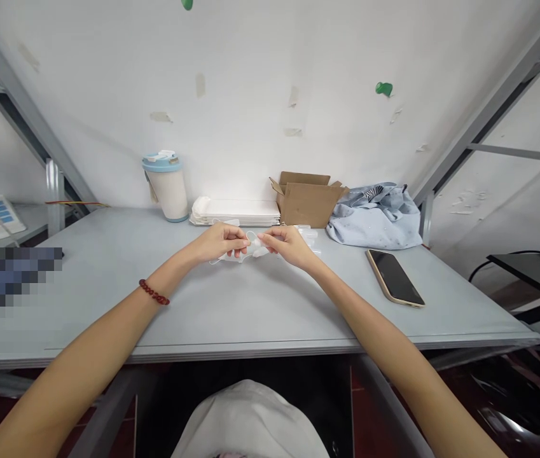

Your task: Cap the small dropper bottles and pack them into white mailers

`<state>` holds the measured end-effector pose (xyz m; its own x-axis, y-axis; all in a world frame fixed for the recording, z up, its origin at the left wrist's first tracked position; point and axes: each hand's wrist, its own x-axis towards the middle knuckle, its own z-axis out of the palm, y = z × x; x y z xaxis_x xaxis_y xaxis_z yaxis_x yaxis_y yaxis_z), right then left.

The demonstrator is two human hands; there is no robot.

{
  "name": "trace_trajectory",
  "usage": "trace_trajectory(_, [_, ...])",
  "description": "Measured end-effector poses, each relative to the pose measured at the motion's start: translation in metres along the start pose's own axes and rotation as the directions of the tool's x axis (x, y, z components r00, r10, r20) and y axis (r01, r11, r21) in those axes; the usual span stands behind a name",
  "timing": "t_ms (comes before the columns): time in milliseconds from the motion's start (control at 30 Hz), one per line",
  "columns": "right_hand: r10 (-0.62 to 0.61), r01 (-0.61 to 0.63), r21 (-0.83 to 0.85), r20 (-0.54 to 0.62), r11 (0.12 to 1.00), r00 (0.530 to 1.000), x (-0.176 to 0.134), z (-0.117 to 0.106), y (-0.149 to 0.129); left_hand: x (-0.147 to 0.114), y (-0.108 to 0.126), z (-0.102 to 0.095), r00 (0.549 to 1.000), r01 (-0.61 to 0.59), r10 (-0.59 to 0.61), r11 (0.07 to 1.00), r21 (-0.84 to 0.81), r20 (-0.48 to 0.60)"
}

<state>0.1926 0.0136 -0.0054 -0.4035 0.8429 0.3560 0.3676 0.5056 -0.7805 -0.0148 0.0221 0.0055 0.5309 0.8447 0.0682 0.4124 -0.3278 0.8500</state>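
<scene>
My left hand (226,242) is closed in a pinch near the back middle of the table, its fingertips at one side of a thin white looped cord (251,234). My right hand (287,245) pinches the other side of the cord, close to a small white end piece. The two hands are only a little apart. More small white pieces (261,252) with thin cord lie just beneath and behind the fingers, partly hidden by them. Several clear plastic pieces (308,233) rest behind my right hand. What exactly the white pieces are is too small to tell.
Along the wall stand a cream tumbler (169,189) with a blue lid, a stack of flat white boxes (236,210), an open cardboard box (308,205) and a crumpled light blue cloth (377,219). A phone (396,277) lies at the right. The table's front edge (250,347) is near me.
</scene>
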Motion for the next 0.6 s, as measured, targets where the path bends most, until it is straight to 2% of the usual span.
trace_trajectory(200, [0.025, -0.025, -0.001, -0.027, 1.000, 0.999, 0.000, -0.003, 0.006, 0.000, -0.005, -0.004, 1.000, -0.006, 0.006, 1.000, -0.019, 0.001])
trace_trajectory(400, [0.081, -0.075, 0.077, -0.079, 0.994, 0.994, 0.000, -0.008, 0.015, -0.001, -0.005, -0.009, 0.991, 0.059, -0.068, 0.995, -0.083, -0.111])
trace_trajectory(600, [0.059, -0.058, 0.041, -0.024, 0.997, 0.998, -0.003, -0.002, 0.005, -0.002, 0.000, 0.002, 1.000, 0.008, -0.008, 0.999, -0.048, -0.011])
